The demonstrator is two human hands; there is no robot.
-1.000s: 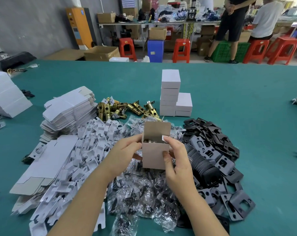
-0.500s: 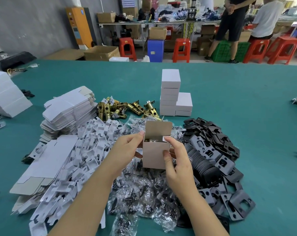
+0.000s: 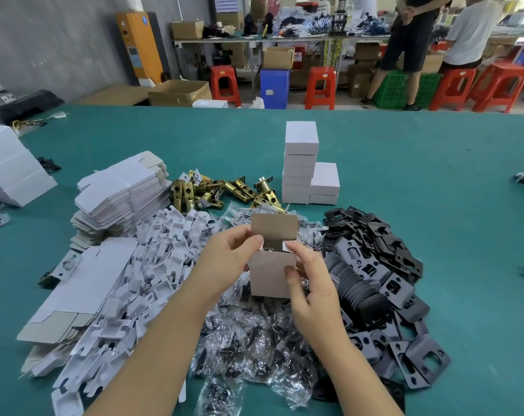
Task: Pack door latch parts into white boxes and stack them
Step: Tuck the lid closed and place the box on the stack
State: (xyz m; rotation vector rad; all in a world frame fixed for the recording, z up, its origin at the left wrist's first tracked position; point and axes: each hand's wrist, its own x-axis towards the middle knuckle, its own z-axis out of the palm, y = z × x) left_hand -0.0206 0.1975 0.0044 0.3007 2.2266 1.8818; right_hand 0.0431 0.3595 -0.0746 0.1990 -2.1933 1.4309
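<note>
I hold a small open white box upright above the pile of clear bagged screws. Its top lid flap stands up and metal parts show inside. My left hand grips the box's left side, thumb and fingertips at the left flap. My right hand grips the right side, thumb on the front face and a finger on the right flap. Behind stands a stack of closed white boxes with a lower stack beside it. Brass latch bolts lie left of the stacks.
Flat unfolded box blanks and white card inserts lie at the left. Black strike plates are heaped at the right. More white boxes sit at the far left. Two persons stand by red stools beyond the green table.
My left hand has moved up the box's side, its fingers now at the left top flap. The box has stayed in nearly the same place with my right hand still on it.
</note>
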